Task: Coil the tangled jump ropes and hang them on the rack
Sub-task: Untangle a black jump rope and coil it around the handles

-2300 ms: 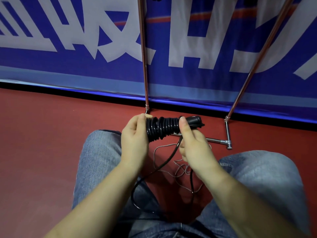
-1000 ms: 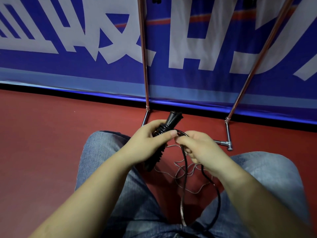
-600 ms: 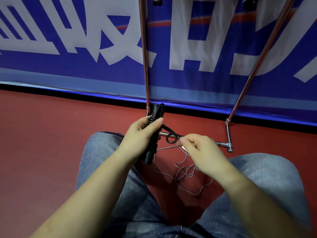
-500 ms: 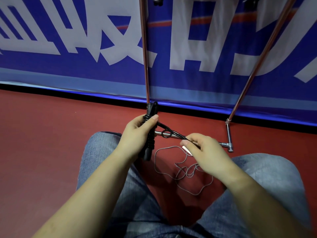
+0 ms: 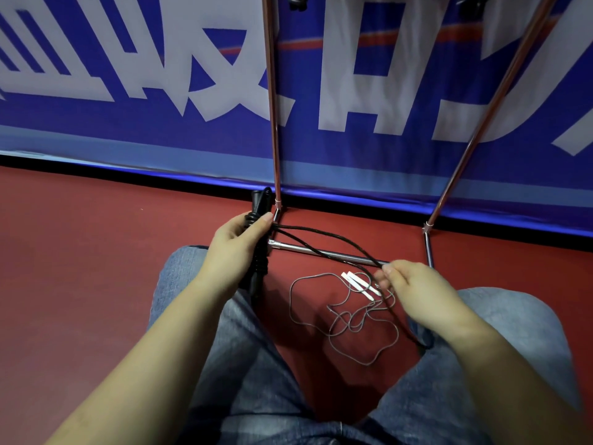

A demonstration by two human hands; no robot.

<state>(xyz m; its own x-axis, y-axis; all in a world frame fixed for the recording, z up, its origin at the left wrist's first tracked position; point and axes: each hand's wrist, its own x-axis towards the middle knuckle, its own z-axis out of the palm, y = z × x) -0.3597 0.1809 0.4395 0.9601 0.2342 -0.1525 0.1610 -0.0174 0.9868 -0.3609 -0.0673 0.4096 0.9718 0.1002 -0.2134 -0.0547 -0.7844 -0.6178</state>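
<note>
My left hand grips the black jump rope's handles, held upright with cord wound round them. Two strands of black cord stretch from the handles to the right, where my right hand pinches them. The cord runs on past that hand and drops toward my right knee. A thin grey jump rope with white handles lies tangled on the red floor between my knees. The metal rack stands just beyond, its base bar behind the stretched cord.
A blue banner wall with white letters runs behind the rack. The rack's right post slants up to the top edge, where dark things hang. Red floor spreads to the left. My jeans-clad knees flank the grey rope.
The wound bundle turned from level to upright in my left hand. My right hand drew the cord out to the right, pulling a small loop into two taut strands.
</note>
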